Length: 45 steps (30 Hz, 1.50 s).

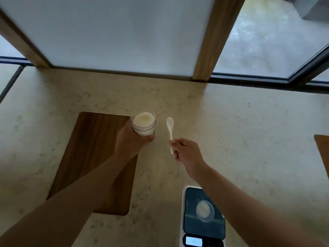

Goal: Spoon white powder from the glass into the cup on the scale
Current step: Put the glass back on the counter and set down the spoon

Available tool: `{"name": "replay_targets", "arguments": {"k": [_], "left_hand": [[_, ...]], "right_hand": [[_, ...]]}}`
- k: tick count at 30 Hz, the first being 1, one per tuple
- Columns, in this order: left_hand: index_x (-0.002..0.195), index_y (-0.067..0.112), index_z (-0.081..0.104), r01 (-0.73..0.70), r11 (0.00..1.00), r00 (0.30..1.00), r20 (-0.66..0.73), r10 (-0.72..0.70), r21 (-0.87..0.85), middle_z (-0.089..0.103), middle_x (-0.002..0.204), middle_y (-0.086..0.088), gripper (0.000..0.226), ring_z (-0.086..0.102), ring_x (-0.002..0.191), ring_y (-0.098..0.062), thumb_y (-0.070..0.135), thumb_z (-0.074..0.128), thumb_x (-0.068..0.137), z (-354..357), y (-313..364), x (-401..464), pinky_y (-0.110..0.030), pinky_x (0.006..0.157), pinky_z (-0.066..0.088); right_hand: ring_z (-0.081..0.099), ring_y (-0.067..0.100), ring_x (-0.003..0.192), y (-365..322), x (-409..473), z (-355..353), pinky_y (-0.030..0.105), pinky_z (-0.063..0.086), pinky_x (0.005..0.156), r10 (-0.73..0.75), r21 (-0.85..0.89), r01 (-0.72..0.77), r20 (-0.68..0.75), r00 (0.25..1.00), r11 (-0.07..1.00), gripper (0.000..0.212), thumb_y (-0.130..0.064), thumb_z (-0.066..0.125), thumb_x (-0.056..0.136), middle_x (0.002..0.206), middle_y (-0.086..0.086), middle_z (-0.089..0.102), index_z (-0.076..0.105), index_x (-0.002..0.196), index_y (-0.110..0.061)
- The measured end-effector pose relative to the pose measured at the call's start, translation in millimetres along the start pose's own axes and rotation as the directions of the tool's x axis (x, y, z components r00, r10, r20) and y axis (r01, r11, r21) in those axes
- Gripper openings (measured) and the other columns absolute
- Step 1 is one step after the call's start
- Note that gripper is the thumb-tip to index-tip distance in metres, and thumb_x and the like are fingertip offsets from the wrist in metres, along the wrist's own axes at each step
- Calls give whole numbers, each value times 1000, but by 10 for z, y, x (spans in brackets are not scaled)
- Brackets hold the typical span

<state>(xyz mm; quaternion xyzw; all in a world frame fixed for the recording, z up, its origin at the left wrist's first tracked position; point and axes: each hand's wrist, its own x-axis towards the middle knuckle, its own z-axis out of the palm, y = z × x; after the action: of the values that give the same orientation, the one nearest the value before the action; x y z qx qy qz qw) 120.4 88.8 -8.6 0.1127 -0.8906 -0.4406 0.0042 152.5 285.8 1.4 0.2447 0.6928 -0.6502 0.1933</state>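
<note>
A clear glass point(143, 124) nearly full of white powder is held by my left hand point(130, 139), which wraps it from the left and below. My right hand point(187, 154) pinches the handle end of a small white spoon point(170, 130), bowl pointing away and empty, just right of the glass and apart from it. Near the bottom edge a digital scale point(203, 218) with a dark platform carries a small clear cup point(204, 210) holding some white powder; my right forearm passes beside its right side.
A dark wooden board point(92, 157) lies on the pale marble counter point(249, 139) under my left arm. Another wooden piece point(323, 154) shows at the right edge. Frosted window panels with wooden posts point(211, 50) bound the far side of the counter.
</note>
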Motion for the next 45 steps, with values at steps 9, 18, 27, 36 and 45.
{"name": "replay_targets", "arguments": {"k": [9,18,27,36,45], "left_hand": [[125,23,54,41,998,997,-61,-44,-44,62,115,14,85,58,106,-8,42,93,51,-67,-197,791,-20,84,45],[129,26,47,22,1000,997,-77,-21,15,58,119,15,95,54,107,-8,61,85,50,-61,-415,1237,-26,89,49],[128,22,48,17,999,994,-106,-13,31,59,118,10,93,55,107,-13,57,87,51,11,-427,1426,-32,89,52],[130,23,45,6,1000,996,-93,-4,20,55,117,14,94,52,108,-11,59,84,53,50,-501,1484,-34,94,52],[131,21,44,-21,996,995,-96,13,-86,58,122,8,95,55,111,-12,53,89,53,65,-596,1452,-39,93,53]], "right_hand": [[52,12,53,-284,704,453,29,42,53,-33,-63,32,-9,999,997,15,-15,67,89,65,5,67,74,78,-8],[52,11,54,-313,1057,684,22,41,51,-43,-50,45,34,998,998,11,-18,67,92,62,-1,64,74,85,-13],[51,10,55,-291,1089,644,21,41,52,-47,-61,49,46,998,997,12,-18,66,93,65,2,64,75,86,-11],[52,12,55,-275,1085,628,23,43,51,-68,-62,71,51,996,996,14,-16,68,92,66,6,65,76,84,-9],[55,10,55,-258,1077,656,21,45,53,-60,-63,62,34,998,996,11,-17,70,91,66,7,67,78,86,-11]]}}
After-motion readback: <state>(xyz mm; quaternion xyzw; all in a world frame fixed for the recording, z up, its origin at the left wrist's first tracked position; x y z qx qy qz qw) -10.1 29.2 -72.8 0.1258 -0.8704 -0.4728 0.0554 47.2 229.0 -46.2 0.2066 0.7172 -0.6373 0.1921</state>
